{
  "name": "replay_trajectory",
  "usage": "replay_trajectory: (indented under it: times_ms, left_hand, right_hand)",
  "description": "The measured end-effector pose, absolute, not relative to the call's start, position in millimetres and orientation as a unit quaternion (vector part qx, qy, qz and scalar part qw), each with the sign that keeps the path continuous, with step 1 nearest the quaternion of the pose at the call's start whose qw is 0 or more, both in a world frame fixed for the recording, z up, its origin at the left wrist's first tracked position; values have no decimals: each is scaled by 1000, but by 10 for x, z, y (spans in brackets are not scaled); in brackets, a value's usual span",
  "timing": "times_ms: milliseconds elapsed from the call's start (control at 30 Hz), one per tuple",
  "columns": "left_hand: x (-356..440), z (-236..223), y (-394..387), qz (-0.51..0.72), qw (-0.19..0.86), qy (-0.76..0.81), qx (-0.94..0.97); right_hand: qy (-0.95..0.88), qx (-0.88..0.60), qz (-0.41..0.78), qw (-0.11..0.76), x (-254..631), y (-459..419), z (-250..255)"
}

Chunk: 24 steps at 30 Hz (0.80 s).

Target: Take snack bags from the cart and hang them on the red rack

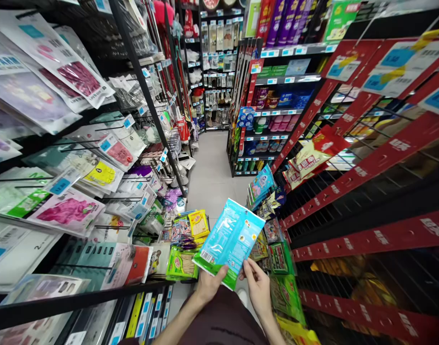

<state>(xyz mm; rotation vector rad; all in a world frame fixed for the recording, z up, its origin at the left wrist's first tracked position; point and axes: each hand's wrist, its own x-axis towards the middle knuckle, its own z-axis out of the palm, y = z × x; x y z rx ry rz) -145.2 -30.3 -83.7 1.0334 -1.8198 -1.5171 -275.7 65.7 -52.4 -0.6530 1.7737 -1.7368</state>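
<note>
A shiny light-blue packet (234, 235) with a green bottom band is held tilted in front of my body. Its printed side, with a barcode near the lower left, faces up at me. My left hand (209, 283) grips the bottom edge, thumb on top and fingers underneath. At the lower right edge, my right hand (257, 283) has its thumb and fingers closed on the packet's side. Green snack packets (181, 263) and a yellow packet (198, 224) lie to the left of it, below the hands' level.
Shelves of hanging gloves (70, 211) line the left. On the right stands a wire rack with red strips (349, 201), with snack bags (313, 153) hanging from it. A grey floor aisle (214, 158) runs ahead to shelves (221, 72). More packets (284, 292) sit low on the right.
</note>
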Motion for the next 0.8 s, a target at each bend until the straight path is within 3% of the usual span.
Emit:
replay_trajectory:
  times_ms: [800]
  left_hand:
    - [-1450, -898, -274, -557, 263, -686, 388]
  right_hand:
    - [676, -249, -640, 268, -2715, 720, -509]
